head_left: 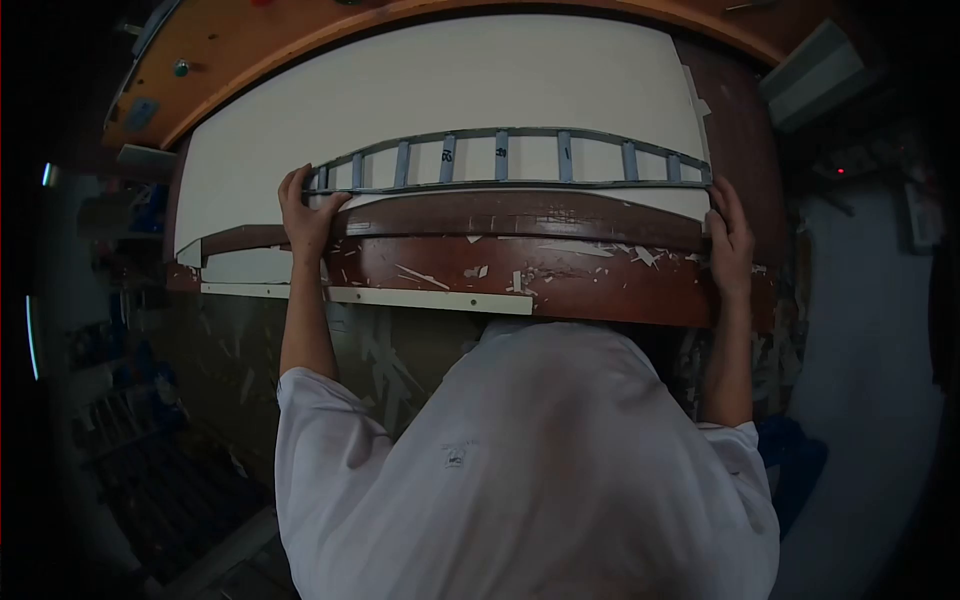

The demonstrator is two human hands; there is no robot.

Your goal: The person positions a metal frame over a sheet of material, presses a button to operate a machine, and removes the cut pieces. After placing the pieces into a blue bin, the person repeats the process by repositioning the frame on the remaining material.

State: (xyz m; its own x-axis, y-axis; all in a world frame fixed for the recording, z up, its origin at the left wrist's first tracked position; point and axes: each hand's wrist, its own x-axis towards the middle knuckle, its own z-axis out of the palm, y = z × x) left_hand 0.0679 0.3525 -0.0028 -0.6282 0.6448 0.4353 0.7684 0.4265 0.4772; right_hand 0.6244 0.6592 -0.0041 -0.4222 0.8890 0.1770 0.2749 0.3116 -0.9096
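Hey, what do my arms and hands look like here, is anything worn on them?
Short white shirt sleeves cover the upper arms; the forearms are bare. The left hand and right hand wear no gloves, and no watch or ring shows.

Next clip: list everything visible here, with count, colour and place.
ladder-shaped frame: one, grey-blue, lying on the white sheet
white sheet: one, white, on the table
table: one, dark red-brown, before the person
scraps: many, white, strewn along the table's front
curved board: one, orange-brown, behind the sheet
shirt: one, white, on the person
left hand: one, fingers curled over the frame's left end
right hand: one, fingertips at the frame's right end
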